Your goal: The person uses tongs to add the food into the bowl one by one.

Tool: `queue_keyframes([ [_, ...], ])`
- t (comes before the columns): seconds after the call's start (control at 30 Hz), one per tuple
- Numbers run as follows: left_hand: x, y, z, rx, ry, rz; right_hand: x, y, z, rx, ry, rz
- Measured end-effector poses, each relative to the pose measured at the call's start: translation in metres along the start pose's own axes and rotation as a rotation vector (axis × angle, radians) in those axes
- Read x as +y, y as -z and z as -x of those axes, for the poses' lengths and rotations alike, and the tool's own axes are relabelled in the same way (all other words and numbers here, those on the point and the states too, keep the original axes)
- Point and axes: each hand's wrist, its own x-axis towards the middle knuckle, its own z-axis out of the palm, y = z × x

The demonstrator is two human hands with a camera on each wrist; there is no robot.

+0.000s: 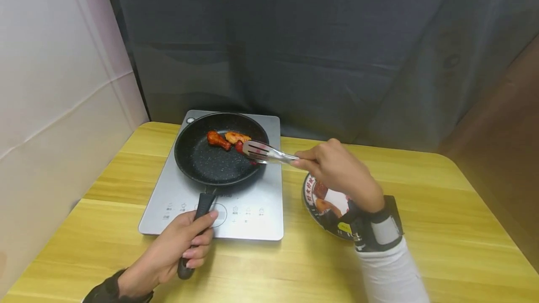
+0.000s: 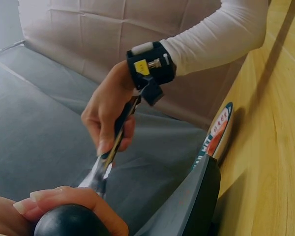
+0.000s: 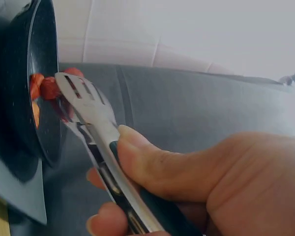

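A black frying pan (image 1: 210,167) sits on a silver induction cooktop (image 1: 261,219). My left hand (image 1: 183,247) grips its black handle (image 1: 204,205), fingers curled round it. My right hand (image 1: 338,169) holds metal tongs (image 1: 273,154) with slotted ends, reaching over the pan's right side. Dark red food (image 3: 64,105) shows between the tong ends in the right wrist view; its kind is hard to tell. Beside the tongs in the pan lie a browned chicken drumstick (image 1: 218,140) and an orange-yellow piece of food (image 1: 236,137), perhaps a chicken wing. The left wrist view shows the right hand from across the pan.
Right of the cooktop, partly under my right forearm, is a round dish (image 1: 311,205) with printed lettering and pictures or pieces of food. Wooden tabletop (image 1: 446,228) surrounds both. A dark cloth (image 1: 294,50) hangs behind, with a pale panel (image 1: 63,60) on the left.
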Motion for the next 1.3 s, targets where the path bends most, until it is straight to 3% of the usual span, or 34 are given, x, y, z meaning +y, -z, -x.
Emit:
queue_keyframes([
  [0.53,0.0,0.0,0.001,-0.011,-0.001,0.025,-0.03,-0.017,-0.049,-0.067,0.024,0.076],
  [0.7,0.0,0.0,0.001,-0.017,0.005,0.035,-0.037,-0.023,-0.06,-0.049,0.038,0.101],
  [0.83,0.0,-0.001,0.001,-0.017,0.004,0.038,-0.042,-0.023,-0.065,-0.035,0.011,0.108],
  [1.1,0.002,-0.004,0.001,-0.016,0.006,0.03,-0.048,-0.016,-0.065,-0.09,-0.072,0.15],
  [1.3,0.002,-0.004,0.001,-0.015,0.008,0.029,-0.043,-0.018,-0.061,-0.122,-0.055,0.158],
])
